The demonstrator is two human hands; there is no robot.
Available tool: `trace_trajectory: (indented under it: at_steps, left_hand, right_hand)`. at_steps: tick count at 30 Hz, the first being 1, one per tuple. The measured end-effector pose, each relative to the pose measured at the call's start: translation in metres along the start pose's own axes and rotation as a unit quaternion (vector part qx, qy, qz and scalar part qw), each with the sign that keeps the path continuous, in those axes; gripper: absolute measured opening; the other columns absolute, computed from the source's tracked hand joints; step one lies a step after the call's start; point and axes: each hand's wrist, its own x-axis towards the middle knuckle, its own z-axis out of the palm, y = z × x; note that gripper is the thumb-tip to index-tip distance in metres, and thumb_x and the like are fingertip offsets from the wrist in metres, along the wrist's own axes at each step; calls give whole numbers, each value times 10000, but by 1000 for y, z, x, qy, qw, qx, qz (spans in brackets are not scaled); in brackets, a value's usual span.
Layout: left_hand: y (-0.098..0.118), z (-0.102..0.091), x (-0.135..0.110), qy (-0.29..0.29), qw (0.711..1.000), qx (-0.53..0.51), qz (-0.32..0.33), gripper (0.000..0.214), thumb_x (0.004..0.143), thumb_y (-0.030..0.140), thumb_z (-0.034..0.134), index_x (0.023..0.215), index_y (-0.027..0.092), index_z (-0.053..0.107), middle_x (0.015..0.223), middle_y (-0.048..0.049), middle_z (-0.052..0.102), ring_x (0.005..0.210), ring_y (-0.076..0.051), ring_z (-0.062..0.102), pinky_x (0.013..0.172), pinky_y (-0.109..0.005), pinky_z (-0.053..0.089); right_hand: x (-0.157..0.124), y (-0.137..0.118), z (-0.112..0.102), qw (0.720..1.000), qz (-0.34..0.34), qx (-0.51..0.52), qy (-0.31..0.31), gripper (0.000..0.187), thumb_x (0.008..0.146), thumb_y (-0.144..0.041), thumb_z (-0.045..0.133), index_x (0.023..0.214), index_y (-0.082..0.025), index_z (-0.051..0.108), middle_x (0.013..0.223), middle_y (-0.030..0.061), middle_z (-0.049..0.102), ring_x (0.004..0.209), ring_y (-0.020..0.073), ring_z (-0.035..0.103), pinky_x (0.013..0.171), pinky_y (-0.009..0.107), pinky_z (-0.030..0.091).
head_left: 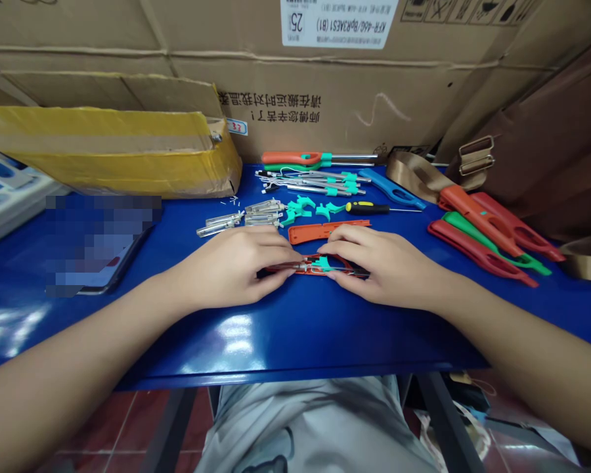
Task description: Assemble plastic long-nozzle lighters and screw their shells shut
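Left grip (249, 263), right grip (369, 263) — angled inward; pinching orange-red casing (313, 272)

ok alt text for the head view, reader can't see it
A person's left hand and right hand hold an open orange casing with a turquoise piece in it, at a blue table. Beyond lie another orange shell, loose turquoise parts and a screwdriver.

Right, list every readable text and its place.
"KFR-46G/BpR3AES1 (B1)": white paper label, upside down.
"25" as pictured: same label.
"师傅您辛苦了!": large brown cardboard box, inverted.
"请在搬运时对我温柔": same box.
"33", uncertain: small blue-edged white sticker.
Lettering on black pictogram strip, label's fine print: too small.
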Motion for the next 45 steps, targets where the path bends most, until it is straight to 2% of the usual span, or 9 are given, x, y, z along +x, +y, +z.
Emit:
trace_trajectory:
  at_steps: [5,10,14,17,21,28,36,40,45]
  left_hand:
    - [0,-1,2,19,999,-24,-43,210,987,249,599,1091,186,771,971,-53,770,889,-197,691,821,-338,539]
    - [-1,-1,4,18,994,-73,-85,162,951,255,672,1061,210,782,962,-33,778,863,-176,708,801,-303,533]
    - [1,-2,3,6,992,-72,-103,159,949,260,678,1053,201,783,949,-32,771,838,-170,705,779,-298,531]
    - [2,-1,3,-3,992,-67,-104,159,956,267,671,1041,195,784,945,-33,761,847,-171,696,791,-308,529]
    - [4,3,3,21,993,-65,-95,146,948,239,675,1027,184,785,959,-42,749,882,-175,687,827,-316,529]
    - [6,4,3,23,987,-90,-128,167,938,253,666,1031,189,790,920,-36,744,754,-137,679,680,-260,522]
    - [2,5,3,17,989,-99,-113,166,961,264,661,1027,197,798,936,-44,759,831,-160,707,780,-283,547]
    - [4,5,2,23,992,-78,-95,159,962,244,657,1008,202,803,922,-42,759,831,-167,708,789,-291,552]
    - [7,5,2,24,995,-42,-89,196,980,250,624,947,198,810,879,-45,745,797,-172,700,753,-296,549]
  right_hand:
    - [0,0,1,1000,3,-2,0,275,984,-320,580,1215,-200,669,1178,72,659,1030,222,658,790,339,513]
    - [-1,0,0,1000,9,-4,-13,284,989,-332,576,1225,-200,662,1190,82,658,1019,230,664,781,344,514]
    - [0,0,0,1000,13,0,-28,311,981,-365,596,1242,-205,652,1221,86,655,1031,241,667,808,356,526]
    - [0,0,-1,999,17,4,-34,309,982,-365,593,1242,-207,649,1223,81,656,1016,241,671,811,365,532]
    - [1,0,-1,999,17,13,-35,294,981,-351,595,1231,-206,649,1204,79,658,1020,235,669,801,353,527]
    - [1,0,-1,999,17,9,-32,299,979,-356,602,1232,-204,649,1197,76,657,1024,232,667,780,345,520]
    - [0,-1,-2,999,22,13,-39,303,980,-361,598,1234,-205,652,1206,82,657,1005,235,665,795,361,533]
    - [0,-1,-1,1000,1,9,-15,317,976,-339,589,1244,-186,658,1222,108,661,1065,257,639,839,392,546]
    - [1,-2,-1,998,-61,12,8,384,981,-334,582,1341,-215,645,1360,128,626,1156,281,590,966,473,524]
